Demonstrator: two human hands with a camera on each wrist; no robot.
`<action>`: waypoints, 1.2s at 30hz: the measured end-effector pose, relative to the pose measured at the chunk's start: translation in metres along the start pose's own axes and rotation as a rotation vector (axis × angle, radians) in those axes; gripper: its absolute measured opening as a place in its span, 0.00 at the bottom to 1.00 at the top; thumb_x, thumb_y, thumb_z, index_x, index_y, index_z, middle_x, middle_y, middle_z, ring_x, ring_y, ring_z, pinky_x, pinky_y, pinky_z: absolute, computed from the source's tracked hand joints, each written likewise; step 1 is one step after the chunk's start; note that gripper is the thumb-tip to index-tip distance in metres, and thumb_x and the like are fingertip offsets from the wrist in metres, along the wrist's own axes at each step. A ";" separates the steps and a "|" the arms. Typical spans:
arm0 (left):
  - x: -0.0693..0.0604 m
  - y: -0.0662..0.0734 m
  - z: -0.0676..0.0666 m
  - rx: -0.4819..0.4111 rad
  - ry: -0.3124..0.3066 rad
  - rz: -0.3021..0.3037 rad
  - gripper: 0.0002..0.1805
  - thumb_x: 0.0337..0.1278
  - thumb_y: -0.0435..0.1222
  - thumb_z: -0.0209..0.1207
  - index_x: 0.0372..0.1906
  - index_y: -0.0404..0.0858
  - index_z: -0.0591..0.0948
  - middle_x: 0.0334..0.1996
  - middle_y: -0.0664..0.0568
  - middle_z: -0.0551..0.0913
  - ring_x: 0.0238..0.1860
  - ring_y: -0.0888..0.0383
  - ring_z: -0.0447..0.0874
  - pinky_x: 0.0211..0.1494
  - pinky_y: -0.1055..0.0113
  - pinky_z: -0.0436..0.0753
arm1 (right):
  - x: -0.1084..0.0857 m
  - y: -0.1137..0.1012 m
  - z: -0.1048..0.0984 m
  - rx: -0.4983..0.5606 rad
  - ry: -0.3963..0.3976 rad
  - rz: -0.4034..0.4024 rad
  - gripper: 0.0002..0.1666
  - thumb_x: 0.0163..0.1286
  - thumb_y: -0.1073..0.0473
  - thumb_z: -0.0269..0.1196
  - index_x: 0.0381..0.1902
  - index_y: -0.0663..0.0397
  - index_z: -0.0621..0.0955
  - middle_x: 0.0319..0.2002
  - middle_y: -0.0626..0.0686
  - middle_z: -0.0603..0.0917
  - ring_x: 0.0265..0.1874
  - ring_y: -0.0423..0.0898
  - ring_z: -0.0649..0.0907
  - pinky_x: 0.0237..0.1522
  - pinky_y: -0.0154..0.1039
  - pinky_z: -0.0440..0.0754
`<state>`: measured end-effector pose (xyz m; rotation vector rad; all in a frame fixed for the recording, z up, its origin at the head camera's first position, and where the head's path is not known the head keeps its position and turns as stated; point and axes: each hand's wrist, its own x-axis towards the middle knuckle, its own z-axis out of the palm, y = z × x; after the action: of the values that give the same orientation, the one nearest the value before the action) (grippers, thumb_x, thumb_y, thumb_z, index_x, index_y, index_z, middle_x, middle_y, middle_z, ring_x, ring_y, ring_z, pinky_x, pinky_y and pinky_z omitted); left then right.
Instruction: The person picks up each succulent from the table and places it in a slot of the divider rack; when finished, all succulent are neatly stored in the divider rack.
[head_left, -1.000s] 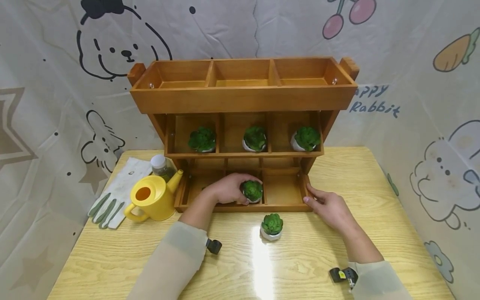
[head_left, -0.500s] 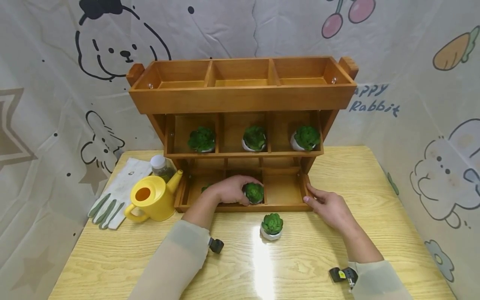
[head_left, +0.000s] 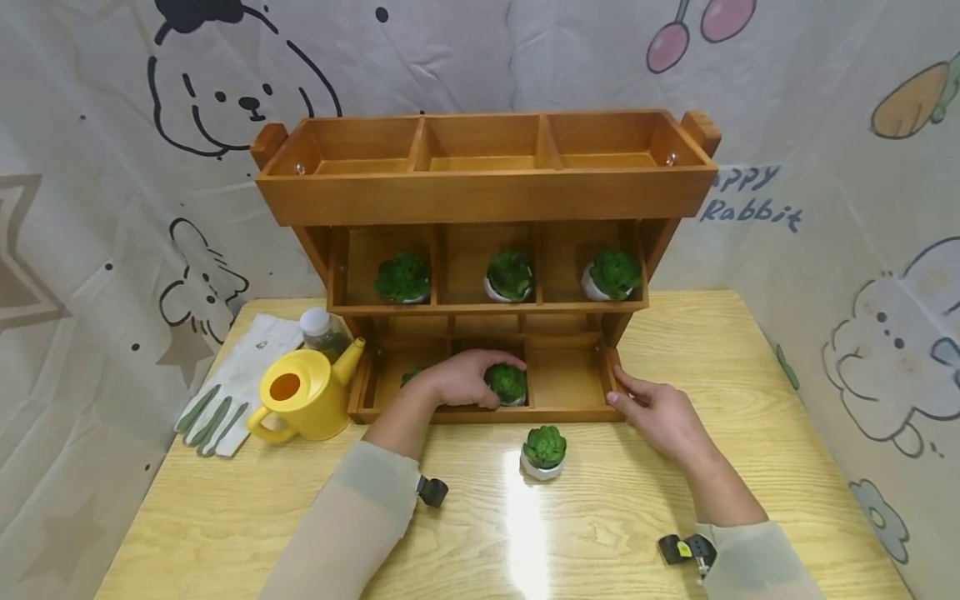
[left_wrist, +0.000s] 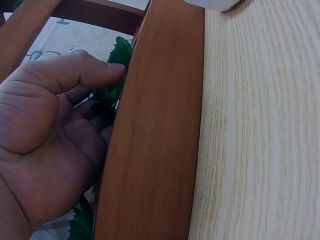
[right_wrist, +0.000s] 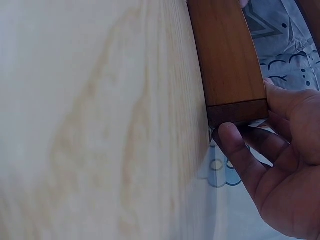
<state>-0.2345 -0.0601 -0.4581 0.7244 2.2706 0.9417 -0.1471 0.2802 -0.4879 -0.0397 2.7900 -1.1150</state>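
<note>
My left hand (head_left: pixel 472 379) is in the middle compartment of the bottom tier of a wooden planter shelf (head_left: pixel 487 200). Its thumb and fingers curl round a potted succulent (head_left: pixel 507 383) with green leaves; most of the pot is hidden. In the left wrist view the thumb touches the leaves (left_wrist: pixel 121 52) behind the front board (left_wrist: pixel 155 120). My right hand (head_left: pixel 660 417) grips the right end of that tier. The right wrist view has its thumb at the board's corner (right_wrist: pixel 237 112). Another potted succulent (head_left: pixel 543 452) in a white pot stands on the table before the shelf.
Three potted succulents (head_left: pixel 403 279) sit in the middle tier. Green leaves (head_left: pixel 410 377) show behind my left forearm in the bottom-left compartment. At the left are a yellow watering can (head_left: pixel 303 396), a white-capped jar (head_left: pixel 324 333) and gloves (head_left: pixel 232 387). A printed cloth hangs behind.
My left hand and the succulent it holds have shifted slightly right within the compartment. More leaves show in the bottom-left compartment. The right hand has stayed on the shelf's end.
</note>
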 end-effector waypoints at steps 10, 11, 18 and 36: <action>-0.005 0.002 -0.001 0.017 0.026 0.020 0.38 0.53 0.32 0.71 0.71 0.52 0.77 0.69 0.53 0.75 0.62 0.54 0.73 0.63 0.54 0.77 | 0.001 -0.002 0.000 -0.005 -0.007 -0.002 0.38 0.78 0.38 0.59 0.78 0.48 0.69 0.68 0.65 0.76 0.65 0.63 0.78 0.61 0.62 0.79; -0.006 0.002 -0.001 0.007 0.029 0.025 0.38 0.53 0.32 0.71 0.72 0.51 0.76 0.70 0.53 0.75 0.63 0.54 0.73 0.64 0.53 0.77 | 0.001 -0.002 0.000 -0.005 -0.008 -0.002 0.38 0.78 0.38 0.59 0.78 0.48 0.69 0.68 0.65 0.75 0.65 0.64 0.78 0.62 0.62 0.78; -0.014 0.005 0.000 -0.057 0.068 0.072 0.37 0.56 0.32 0.70 0.73 0.47 0.75 0.72 0.54 0.73 0.64 0.54 0.73 0.63 0.53 0.76 | 0.000 -0.003 -0.001 -0.008 -0.008 0.002 0.38 0.78 0.38 0.59 0.78 0.49 0.69 0.68 0.65 0.75 0.67 0.65 0.75 0.64 0.64 0.76; -0.037 0.011 0.008 -0.183 0.190 0.184 0.33 0.57 0.32 0.71 0.69 0.44 0.77 0.72 0.54 0.72 0.77 0.50 0.62 0.73 0.50 0.71 | 0.003 -0.007 -0.006 -0.039 -0.040 0.001 0.38 0.78 0.41 0.60 0.78 0.52 0.69 0.58 0.64 0.85 0.42 0.47 0.87 0.49 0.53 0.84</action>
<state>-0.2008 -0.0743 -0.4432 0.8024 2.2663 1.3373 -0.1506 0.2789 -0.4797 -0.0637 2.7761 -1.0473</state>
